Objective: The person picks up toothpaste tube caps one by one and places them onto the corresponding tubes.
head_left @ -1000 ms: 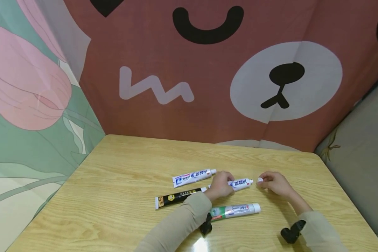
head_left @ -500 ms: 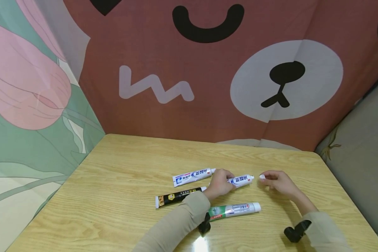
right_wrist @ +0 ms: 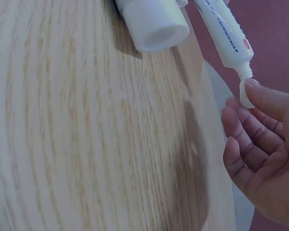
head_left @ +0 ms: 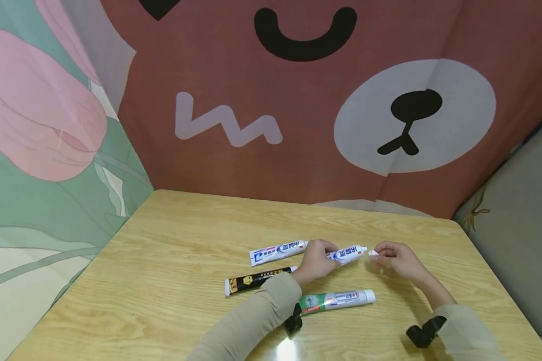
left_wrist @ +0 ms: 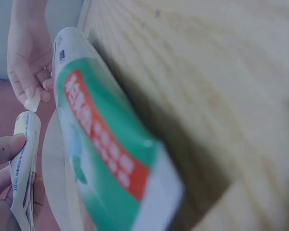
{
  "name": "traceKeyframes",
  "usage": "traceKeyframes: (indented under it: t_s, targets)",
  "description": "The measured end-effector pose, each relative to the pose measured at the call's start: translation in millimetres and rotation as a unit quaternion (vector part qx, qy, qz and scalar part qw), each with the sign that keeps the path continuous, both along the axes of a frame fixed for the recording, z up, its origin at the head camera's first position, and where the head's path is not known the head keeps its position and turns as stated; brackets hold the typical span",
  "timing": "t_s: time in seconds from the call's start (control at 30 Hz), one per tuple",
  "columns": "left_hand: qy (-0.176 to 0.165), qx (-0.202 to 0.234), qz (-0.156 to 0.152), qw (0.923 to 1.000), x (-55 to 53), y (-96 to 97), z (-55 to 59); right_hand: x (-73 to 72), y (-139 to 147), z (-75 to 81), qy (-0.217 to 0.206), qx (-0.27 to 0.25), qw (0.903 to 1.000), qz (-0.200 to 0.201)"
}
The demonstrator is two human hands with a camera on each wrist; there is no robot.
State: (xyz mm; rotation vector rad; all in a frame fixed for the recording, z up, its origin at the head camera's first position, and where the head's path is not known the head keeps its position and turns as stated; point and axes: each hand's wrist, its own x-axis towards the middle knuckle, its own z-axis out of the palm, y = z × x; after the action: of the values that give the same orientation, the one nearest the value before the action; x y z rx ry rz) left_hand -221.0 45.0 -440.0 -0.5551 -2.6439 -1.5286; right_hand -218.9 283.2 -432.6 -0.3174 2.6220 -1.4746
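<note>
My left hand (head_left: 316, 261) grips a white and blue toothpaste tube (head_left: 348, 254) by its body, its threaded nozzle pointing right. In the right wrist view the tube (right_wrist: 226, 36) shows its bare thread. A small white cap (right_wrist: 245, 94) is pinched between thumb and fingers of my right hand (right_wrist: 265, 139), right at the nozzle's tip; whether it sits on the thread I cannot tell. In the left wrist view the cap (left_wrist: 32, 102) appears just above the tube's end (left_wrist: 28, 130). The right hand (head_left: 399, 260) is held above the table.
A second white and blue tube (head_left: 277, 252) lies behind the left hand. Left of the wrist is a black tube (head_left: 257, 281). Nearer me lies a green and silver tube (head_left: 339, 301), partly behind the left sleeve (head_left: 253, 321). All rest on the wooden table (head_left: 171, 240).
The left hand has tilted the tube's nozzle end upward, off the table. The gap between nozzle and cap has narrowed. The right hand has shifted slightly, still holding the cap.
</note>
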Motion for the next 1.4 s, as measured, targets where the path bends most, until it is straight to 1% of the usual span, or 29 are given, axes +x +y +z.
traceKeyframes:
  t_s: [0.2,0.3,0.47,0.7,0.97,1.17,1.4]
  targets:
    - [-0.015,-0.004,-0.002,0.9999,-0.5,1.3,-2.5,1.8,-1.9,-0.6,0.021,-0.007,0.9997,-0.008]
    - [-0.021,-0.006,-0.002,0.9998,0.0,1.7,-2.7,2.6,-4.7,0.4,0.022,-0.015,0.9996,-0.009]
    - [-0.030,-0.006,0.002,0.9995,1.3,2.2,0.1,3.8,-9.5,3.5,0.018,-0.021,0.9996,-0.007]
    - [-0.026,0.002,-0.009,0.9996,2.6,1.5,2.1,4.2,-11.2,4.1,0.016,-0.022,0.9996,-0.010]
    - [-0.030,-0.001,-0.020,0.9993,2.8,0.1,3.7,4.1,-11.3,5.7,0.017,-0.022,0.9996,0.003]
    - [-0.035,-0.007,-0.017,0.9992,3.8,0.0,5.0,3.1,-12.6,6.6,0.019,-0.011,0.9998,0.002]
    - [-0.031,0.011,-0.012,0.9994,5.3,-0.1,5.6,2.5,-13.9,6.5,0.024,-0.027,0.9993,0.003]
